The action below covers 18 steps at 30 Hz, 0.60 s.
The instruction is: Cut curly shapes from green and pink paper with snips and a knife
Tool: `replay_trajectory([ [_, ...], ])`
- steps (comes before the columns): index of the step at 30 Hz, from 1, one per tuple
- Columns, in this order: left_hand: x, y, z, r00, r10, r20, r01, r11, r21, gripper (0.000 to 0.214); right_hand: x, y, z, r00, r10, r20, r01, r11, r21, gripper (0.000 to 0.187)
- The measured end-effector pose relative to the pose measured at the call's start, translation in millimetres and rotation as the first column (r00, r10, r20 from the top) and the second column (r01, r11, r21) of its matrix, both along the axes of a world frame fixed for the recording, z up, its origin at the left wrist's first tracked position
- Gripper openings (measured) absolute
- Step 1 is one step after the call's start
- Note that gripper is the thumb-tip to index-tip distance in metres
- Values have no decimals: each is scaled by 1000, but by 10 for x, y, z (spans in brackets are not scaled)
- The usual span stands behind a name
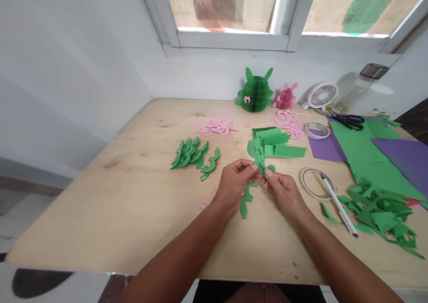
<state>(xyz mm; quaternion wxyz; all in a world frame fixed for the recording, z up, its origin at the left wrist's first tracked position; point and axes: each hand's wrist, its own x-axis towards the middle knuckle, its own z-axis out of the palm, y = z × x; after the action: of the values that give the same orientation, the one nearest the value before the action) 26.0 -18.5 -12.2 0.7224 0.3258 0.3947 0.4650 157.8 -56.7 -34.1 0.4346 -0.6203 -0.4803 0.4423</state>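
Both my hands meet over the middle of the wooden table, pinching a small green paper cutout (259, 163) between them. My left hand (234, 184) is closed on its left side, thumb against fingers. The fingers of my right hand (283, 190) close on its right side. Under my hands lies another wavy green paper piece (246, 201). Just beyond are folded green paper strips (279, 144). To the left sits a pile of curved green cutouts (187, 153), with one separate wavy cutout (211, 163) beside it.
Pink paper cutouts (219, 125) lie farther back. A green honeycomb paper figure (255, 93), a pink one (286, 96), a white fan (323, 95) and a glass bottle (361, 86) stand near the wall. At right are black scissors (349, 121), tape rolls (317, 131), a marker (339, 205) and green scraps (381, 216).
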Motion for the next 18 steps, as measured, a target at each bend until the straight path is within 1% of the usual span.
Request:
replay_trajectory([
  [10, 0, 0, -3, 1000, -7, 16, 7, 1000, 6, 20, -8, 2, 20, 1000, -1, 10, 1, 1000, -2, 62],
  [18, 3, -1, 10, 1000, 2, -4, -2, 1000, 8, 21, -9, -1, 5, 1000, 1, 8, -1, 1000, 9, 61],
])
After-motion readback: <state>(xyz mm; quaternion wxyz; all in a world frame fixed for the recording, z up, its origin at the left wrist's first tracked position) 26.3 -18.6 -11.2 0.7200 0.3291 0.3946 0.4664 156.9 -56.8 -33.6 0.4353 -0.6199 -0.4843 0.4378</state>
